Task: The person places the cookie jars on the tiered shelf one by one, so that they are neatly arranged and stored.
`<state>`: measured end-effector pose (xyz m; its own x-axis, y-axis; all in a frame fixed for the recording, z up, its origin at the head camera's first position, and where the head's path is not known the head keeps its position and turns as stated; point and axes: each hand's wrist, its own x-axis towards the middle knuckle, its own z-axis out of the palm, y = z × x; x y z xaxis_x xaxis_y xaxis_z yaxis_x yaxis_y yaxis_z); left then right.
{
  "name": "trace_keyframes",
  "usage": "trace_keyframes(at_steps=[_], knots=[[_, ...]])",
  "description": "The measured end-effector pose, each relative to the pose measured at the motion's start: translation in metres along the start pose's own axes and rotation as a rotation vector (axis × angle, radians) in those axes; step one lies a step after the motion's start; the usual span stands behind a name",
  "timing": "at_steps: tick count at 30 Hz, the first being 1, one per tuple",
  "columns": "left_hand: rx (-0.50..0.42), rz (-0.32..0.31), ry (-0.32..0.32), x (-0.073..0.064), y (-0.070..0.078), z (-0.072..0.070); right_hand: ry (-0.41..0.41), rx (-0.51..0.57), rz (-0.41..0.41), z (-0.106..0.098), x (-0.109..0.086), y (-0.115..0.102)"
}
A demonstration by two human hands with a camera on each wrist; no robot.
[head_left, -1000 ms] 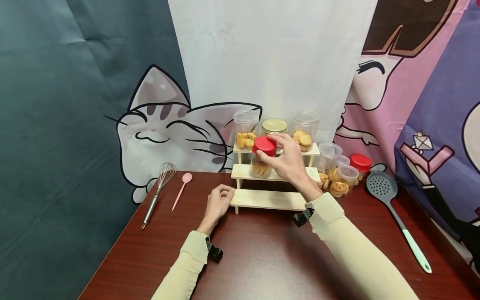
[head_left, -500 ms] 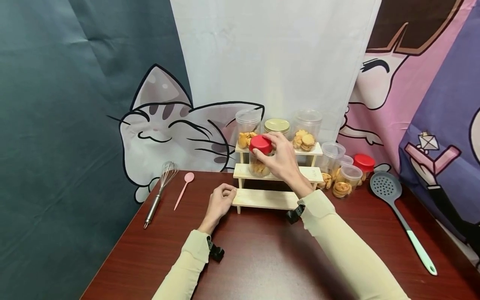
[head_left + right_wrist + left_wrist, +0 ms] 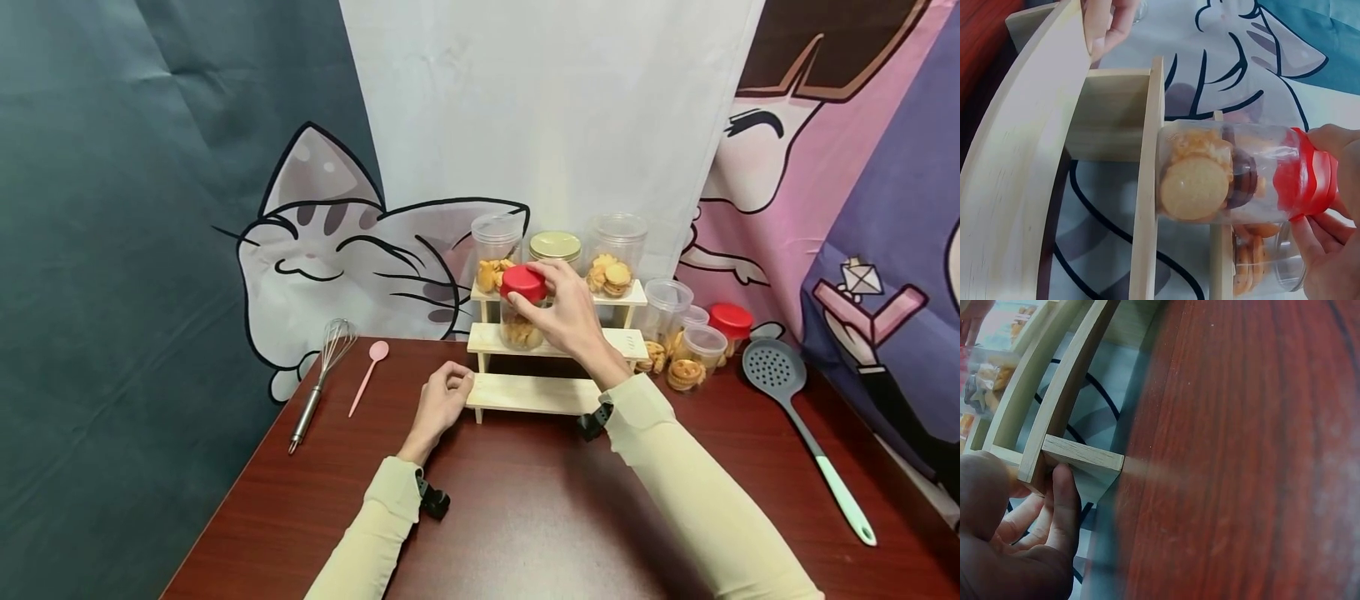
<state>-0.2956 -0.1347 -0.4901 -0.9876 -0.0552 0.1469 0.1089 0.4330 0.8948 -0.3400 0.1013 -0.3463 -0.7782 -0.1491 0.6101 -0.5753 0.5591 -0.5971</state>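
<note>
A clear jar of cookies (image 3: 520,332) with a red lid (image 3: 523,283) stands upright near the left end of the middle shelf of a tiered wooden stand (image 3: 536,395). My right hand (image 3: 572,315) grips the lid from the right side, and in the right wrist view the jar's base (image 3: 1175,178) meets the shelf. My left hand (image 3: 441,404) pinches the left end of the stand's lowest shelf. In the left wrist view fingers (image 3: 1065,503) reach under that shelf's end. Along the top shelf are two clear jars (image 3: 496,250) (image 3: 617,250) and a gold-lidded jar (image 3: 555,245) between them.
Several cookie jars (image 3: 688,354), one red-lidded (image 3: 731,320), cluster right of the stand. A slotted spatula (image 3: 795,421) lies at the far right. A whisk (image 3: 318,387) and a pink spoon (image 3: 367,379) lie on the left of the brown table (image 3: 495,517). Behind hangs a printed cloth (image 3: 540,125).
My right hand has shifted the red-lidded jar slightly left along the middle shelf. The left hand keeps its hold on the stand. The head view has moved a little.
</note>
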Motion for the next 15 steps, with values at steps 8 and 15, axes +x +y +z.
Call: trace_keyframes(at_steps=[8,15], knots=[[0.007,0.0,-0.008,0.001,0.001,0.001,0.003,0.03,0.005,-0.002,-0.003,0.004],[0.002,-0.015,-0.005,0.0,0.0,-0.001,0.015,0.038,-0.007,0.0,-0.014,0.008]])
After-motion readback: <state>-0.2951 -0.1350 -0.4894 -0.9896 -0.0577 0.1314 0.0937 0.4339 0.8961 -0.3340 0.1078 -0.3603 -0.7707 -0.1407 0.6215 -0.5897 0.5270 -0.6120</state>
